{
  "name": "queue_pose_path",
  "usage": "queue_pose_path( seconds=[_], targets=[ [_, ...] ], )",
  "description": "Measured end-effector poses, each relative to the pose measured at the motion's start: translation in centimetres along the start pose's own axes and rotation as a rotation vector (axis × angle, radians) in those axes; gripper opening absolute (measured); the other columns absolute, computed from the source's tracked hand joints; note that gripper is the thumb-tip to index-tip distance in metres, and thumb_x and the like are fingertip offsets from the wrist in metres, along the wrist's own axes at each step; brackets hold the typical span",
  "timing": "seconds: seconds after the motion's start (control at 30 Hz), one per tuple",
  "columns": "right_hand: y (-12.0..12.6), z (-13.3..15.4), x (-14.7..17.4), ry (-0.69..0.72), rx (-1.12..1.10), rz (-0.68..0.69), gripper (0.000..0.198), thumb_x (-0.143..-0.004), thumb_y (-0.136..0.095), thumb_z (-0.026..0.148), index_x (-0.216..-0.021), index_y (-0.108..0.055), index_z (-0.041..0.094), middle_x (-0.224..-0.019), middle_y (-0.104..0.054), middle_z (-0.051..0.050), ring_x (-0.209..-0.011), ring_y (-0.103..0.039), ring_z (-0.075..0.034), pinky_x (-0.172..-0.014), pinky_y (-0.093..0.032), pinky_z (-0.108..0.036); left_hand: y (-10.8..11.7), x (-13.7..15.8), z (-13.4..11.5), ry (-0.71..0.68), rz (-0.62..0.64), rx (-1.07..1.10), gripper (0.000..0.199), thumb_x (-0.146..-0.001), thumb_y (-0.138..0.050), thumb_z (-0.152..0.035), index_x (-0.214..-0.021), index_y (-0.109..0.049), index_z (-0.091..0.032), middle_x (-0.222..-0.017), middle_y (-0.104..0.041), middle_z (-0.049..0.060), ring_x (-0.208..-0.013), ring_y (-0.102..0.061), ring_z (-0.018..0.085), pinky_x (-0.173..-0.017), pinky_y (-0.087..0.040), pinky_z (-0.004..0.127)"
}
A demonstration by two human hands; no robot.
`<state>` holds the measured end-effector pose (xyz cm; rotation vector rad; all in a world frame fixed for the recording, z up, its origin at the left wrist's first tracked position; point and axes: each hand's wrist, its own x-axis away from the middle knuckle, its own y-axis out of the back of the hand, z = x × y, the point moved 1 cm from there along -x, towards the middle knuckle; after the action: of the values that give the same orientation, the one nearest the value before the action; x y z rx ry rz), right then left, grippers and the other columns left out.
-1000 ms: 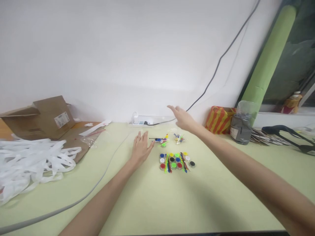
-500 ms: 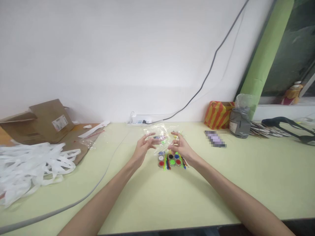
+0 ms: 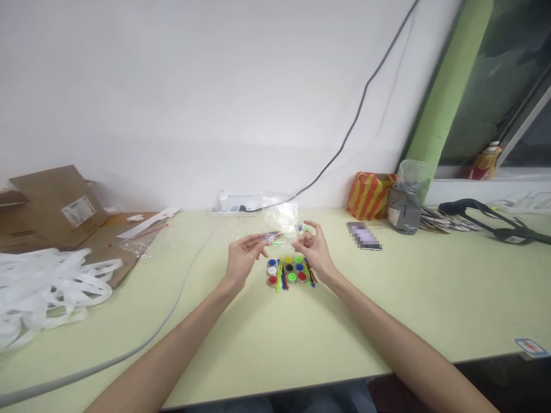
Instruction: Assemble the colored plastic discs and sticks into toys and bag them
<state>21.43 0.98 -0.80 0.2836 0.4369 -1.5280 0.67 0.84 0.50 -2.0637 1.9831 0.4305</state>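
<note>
A clear plastic bag [image 3: 280, 219] hangs between my two hands above the table, its film catching the light. My left hand [image 3: 244, 258] is closed in a pinch at the bag's left side. At its right side, the thumb and index finger of my right hand [image 3: 316, 252] pinch the film. Just below and nearer to me lie small round discs [image 3: 292, 277] in several colours, set in rows. Thin coloured plastic sticks [image 3: 280, 276] lie among them, with more sticks [image 3: 309, 273] at the right. Other coloured pieces behind the bag are partly hidden.
White strapping [image 3: 51, 292] and a cardboard box [image 3: 55, 201] lie at left. A grey cable [image 3: 142, 344] crosses the table. A power strip [image 3: 232, 206] sits by the wall. At right are a phone [image 3: 365, 236], a striped bag [image 3: 370, 195] and a grey bag [image 3: 403, 209].
The bag now stands higher and more upright between my hands. My hands have shifted slightly off the discs, which show more fully. The whole view has turned a little to the right.
</note>
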Motion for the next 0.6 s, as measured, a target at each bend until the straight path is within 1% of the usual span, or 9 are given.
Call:
queue_pose_path(
  seconds=[0.03, 0.13, 0.2, 0.27, 0.37, 0.43, 0.47, 0.53, 0.6],
  targets=[
    [0.2, 0.0, 0.0, 0.024, 0.037, -0.008, 0.063, -0.078, -0.069, 0.035, -0.13, -0.034, 0.026, -0.076, -0.054, 0.006, -0.069, -0.056, -0.015, -0.07, -0.051, -0.032, 0.8, -0.4, 0.5, -0.019, -0.097, -0.016, 0.037, -0.072, -0.074, -0.038, -0.097, -0.072, -0.01, -0.086, -0.076, 0.013, -0.055, -0.063, 0.014, -0.052, -0.042, 0.026],
    [0.7, 0.0, 0.2, 0.12, 0.253, -0.074, 0.053, -0.087, -0.058, 0.033, -0.134, -0.034, 0.025, -0.084, -0.056, 0.001, -0.074, -0.056, -0.016, -0.072, -0.049, -0.031, 4.2, -2.0, 2.2, -0.051, -0.332, -0.172, 0.043, -0.076, -0.067, -0.035, -0.109, -0.07, -0.008, -0.07, -0.073, 0.007, -0.051, -0.059, 0.013, -0.055, -0.046, 0.026],
    [1.0, 0.0, 0.4, 0.184, 0.424, -0.072, 0.048, -0.091, -0.051, 0.029, -0.136, -0.034, 0.024, -0.089, -0.056, -0.001, -0.077, -0.056, -0.016, -0.073, -0.048, -0.031, 6.8, -3.1, 3.2, -0.054, -0.41, -0.324, 0.045, -0.076, -0.064, -0.031, -0.114, -0.068, -0.007, -0.062, -0.07, 0.003, -0.054, -0.062, 0.014, -0.061, -0.049, 0.026],
    [1.0, -0.1, 0.7, 0.232, 0.548, -0.02, 0.048, -0.092, -0.047, 0.024, -0.138, -0.034, 0.023, -0.093, -0.056, -0.003, -0.078, -0.056, -0.016, -0.075, -0.048, -0.031, 8.9, -3.9, 4.0, -0.054, -0.429, -0.467, 0.047, -0.078, -0.059, -0.028, -0.122, -0.065, -0.011, -0.065, -0.07, 0.001, -0.052, -0.062, 0.015, -0.063, -0.052, 0.028],
    [0.7, -0.2, 1.0, 0.281, 0.649, 0.054, 0.051, -0.091, -0.042, 0.018, -0.141, -0.033, 0.022, -0.097, -0.056, -0.004, -0.081, -0.057, -0.017, -0.077, -0.048, -0.032, 10.2, -4.5, 4.4, -0.07, -0.471, -0.786, 0.044, -0.083, -0.053, -0.024, -0.124, -0.063, -0.016, -0.078, -0.071, 0.005, -0.074, -0.069, 0.021, -0.077, -0.054, 0.035],
    [0.4, -0.2, 1.1, 0.31, 0.692, 0.076, 0.052, -0.089, -0.042, 0.015, -0.141, -0.034, 0.022, -0.1, -0.056, -0.006, -0.087, -0.057, -0.019, -0.082, -0.048, -0.035, 9.9, -4.6, 4.3, -0.138, -0.456, -1.03, 0.048, -0.085, -0.05, -0.019, -0.131, -0.058, -0.016, -0.106, -0.07, 0.013, -0.101, -0.066, 0.027, -0.091, -0.051, 0.041],
    [0.3, -0.1, 1.2, 0.324, 0.706, 0.084, 0.053, -0.088, -0.042, 0.014, -0.14, -0.036, 0.022, -0.102, -0.056, -0.006, -0.091, -0.057, -0.02, -0.085, -0.048, -0.036, 9.5, -4.5, 4.3, -0.185, -0.417, -1.133, 0.051, -0.086, -0.047, -0.016, -0.137, -0.054, -0.016, -0.123, -0.064, 0.016, -0.114, -0.061, 0.029, -0.096, -0.048, 0.044],
    [0.1, -0.1, 1.2, 0.342, 0.696, 0.101, 0.053, -0.087, -0.043, 0.012, -0.138, -0.039, 0.022, -0.104, -0.057, -0.007, -0.095, -0.058, -0.02, -0.089, -0.047, -0.038, 8.5, -4.3, 4.5, -0.265, -0.274, -1.287, 0.056, -0.089, -0.04, -0.011, -0.145, -0.046, -0.016, -0.146, -0.047, 0.017, -0.133, -0.048, 0.029, -0.107, -0.041, 0.046],
    [0.0, 0.0, 1.2, 0.344, 0.639, 0.106, 0.051, -0.086, -0.043, 0.011, -0.136, -0.041, 0.023, -0.104, -0.059, -0.007, -0.096, -0.059, -0.02, -0.089, -0.048, -0.037, 7.8, -4.2, 5.1, -0.255, -0.1, -1.382, 0.054, -0.094, -0.033, -0.014, -0.147, -0.043, -0.017, -0.156, -0.035, 0.014, -0.145, -0.032, 0.029, -0.116, -0.03, 0.048]
  ],
)
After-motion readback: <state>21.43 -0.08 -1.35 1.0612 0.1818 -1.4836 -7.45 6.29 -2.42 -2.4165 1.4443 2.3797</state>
